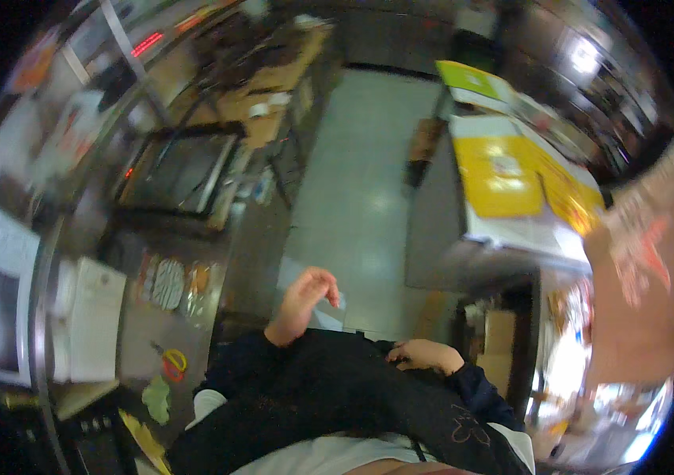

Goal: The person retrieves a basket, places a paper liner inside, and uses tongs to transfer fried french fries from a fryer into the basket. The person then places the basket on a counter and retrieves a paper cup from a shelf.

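Note:
My left hand (307,300) is raised in front of my body over the aisle, fingers curled, with no object seen in it. Near the right side of my waist, my right hand (426,355) touches or rests against the black apron (337,392); its fingers are partly hidden, and whether they grip the cloth is not clear. Scissors with yellow and red handles (175,364) lie on the counter to the left, beside a pale green cloth or glove (157,399). Clear plastic packets (173,285) lie farther along that counter. The view is blurred.
A tiled aisle floor (349,178) runs ahead between two counters. On the right are yellow packages (497,178) on a white-topped counter and a large brown cardboard sheet or box (640,320). A dark-framed tray or appliance (179,169) and a white box (96,320) stand left.

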### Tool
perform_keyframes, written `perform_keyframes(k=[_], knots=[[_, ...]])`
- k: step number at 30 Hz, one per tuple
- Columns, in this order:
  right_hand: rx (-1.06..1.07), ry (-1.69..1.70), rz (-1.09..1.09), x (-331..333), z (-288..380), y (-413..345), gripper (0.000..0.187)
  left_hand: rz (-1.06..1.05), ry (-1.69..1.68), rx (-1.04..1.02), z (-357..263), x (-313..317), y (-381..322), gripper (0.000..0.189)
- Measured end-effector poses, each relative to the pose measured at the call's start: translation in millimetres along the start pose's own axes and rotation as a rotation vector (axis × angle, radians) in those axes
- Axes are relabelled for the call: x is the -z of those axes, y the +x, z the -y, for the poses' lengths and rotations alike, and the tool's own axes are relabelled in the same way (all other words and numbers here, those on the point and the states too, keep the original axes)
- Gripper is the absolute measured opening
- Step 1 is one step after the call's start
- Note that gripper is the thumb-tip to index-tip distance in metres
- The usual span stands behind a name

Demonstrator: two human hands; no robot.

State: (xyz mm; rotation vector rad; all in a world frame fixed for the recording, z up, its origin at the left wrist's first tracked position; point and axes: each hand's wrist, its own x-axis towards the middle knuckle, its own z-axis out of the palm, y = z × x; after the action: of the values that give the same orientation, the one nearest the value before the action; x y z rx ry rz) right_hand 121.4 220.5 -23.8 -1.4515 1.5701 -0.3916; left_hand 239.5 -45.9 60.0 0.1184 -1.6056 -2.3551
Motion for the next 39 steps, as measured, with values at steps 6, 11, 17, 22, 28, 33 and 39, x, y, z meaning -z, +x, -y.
perform_keyframes(k=[6,11,17,22,28,33,39], knots=[[0.083,0.049,0.297,85,-30,96,0.021,-0.264,-0.063,0.146,34,45,-9,0.013],[0.361,0.112,0.366,152,-73,178,0.021,-0.444,-0.013,0.295,50,72,65,0.016],[0.265,-0.126,0.147,314,-140,224,0.019,-0.505,-0.121,0.297,50,112,237,0.018],[0.303,-0.201,0.116,421,-177,274,0.021,-0.314,-0.007,0.337,29,158,384,0.019],[0.282,-0.354,0.155,527,-223,344,0.023,-0.359,0.073,0.251,11,222,482,0.020],[0.316,-0.314,0.153,620,-248,416,0.014,-0.482,-0.064,0.168,16,271,535,0.021],[0.253,-0.435,0.088,732,-248,500,0.015,-0.357,-0.005,0.195,17,358,622,0.024]])
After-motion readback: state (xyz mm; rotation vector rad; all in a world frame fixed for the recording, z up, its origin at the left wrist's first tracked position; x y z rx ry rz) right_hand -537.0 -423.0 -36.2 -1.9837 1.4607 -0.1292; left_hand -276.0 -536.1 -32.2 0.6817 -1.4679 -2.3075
